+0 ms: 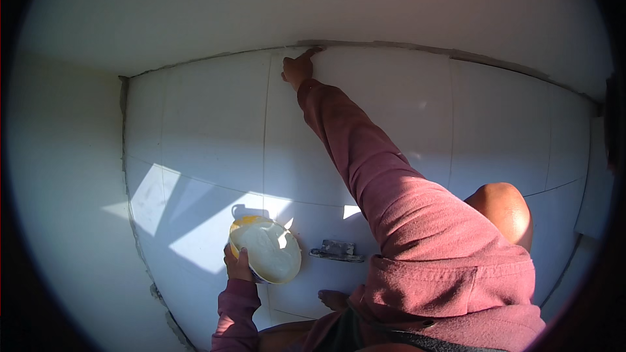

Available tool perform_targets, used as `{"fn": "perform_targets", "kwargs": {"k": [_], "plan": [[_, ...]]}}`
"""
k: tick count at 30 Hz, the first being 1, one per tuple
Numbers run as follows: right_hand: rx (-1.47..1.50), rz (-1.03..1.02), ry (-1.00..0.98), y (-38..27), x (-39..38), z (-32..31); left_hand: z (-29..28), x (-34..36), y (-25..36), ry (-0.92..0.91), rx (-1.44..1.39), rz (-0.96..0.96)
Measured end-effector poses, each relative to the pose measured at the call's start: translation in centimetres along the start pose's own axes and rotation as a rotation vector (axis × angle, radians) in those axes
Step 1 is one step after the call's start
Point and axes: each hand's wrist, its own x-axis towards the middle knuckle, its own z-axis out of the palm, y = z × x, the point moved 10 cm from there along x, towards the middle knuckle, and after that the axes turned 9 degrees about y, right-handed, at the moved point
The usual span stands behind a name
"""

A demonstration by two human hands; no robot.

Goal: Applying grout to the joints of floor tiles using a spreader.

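Note:
My left hand [238, 266] grips the side of a round yellowish tub [245, 221], thumb near its rim, tilting it slightly. White paste [274, 254] fills much of the tub. Far ahead, my right hand [299, 70] reaches the joint [365, 44] where the tiles meet the wall. Its index finger is stretched out, the tip touching that joint; the other fingers look curled, and I see nothing held in them. A small paste-smeared trowel [338, 251] lies on the floor right of the tub.
Large white tiles [365, 98] with thin seams cover the floor. A pale wall [313, 0] rises at the far side, another wall [59, 156] at the left, with rough grey edges along the joints. My bent knee [502, 212] is at the right, a bare foot [334, 299] near the trowel.

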Motion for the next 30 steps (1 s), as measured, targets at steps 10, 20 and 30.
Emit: {"fn": "perform_targets", "kwargs": {"k": [10, 20, 30], "plan": [[-0.48, 0.153, -0.645, 4.3, -2.8, 7.9, -0.1, -2.2, 3.9, 0.1, 0.358, 0.026], [-0.051, -0.546, 0.297, -5.1, -1.8, -16.9, 0.7, 0.3, 1.4, -0.01, 0.179, 0.013], [-0.032, -0.184, 0.568, -11.0, 2.1, -30.8, 1.4, -0.4, -0.9, -0.039, -0.417, -0.125]]}}
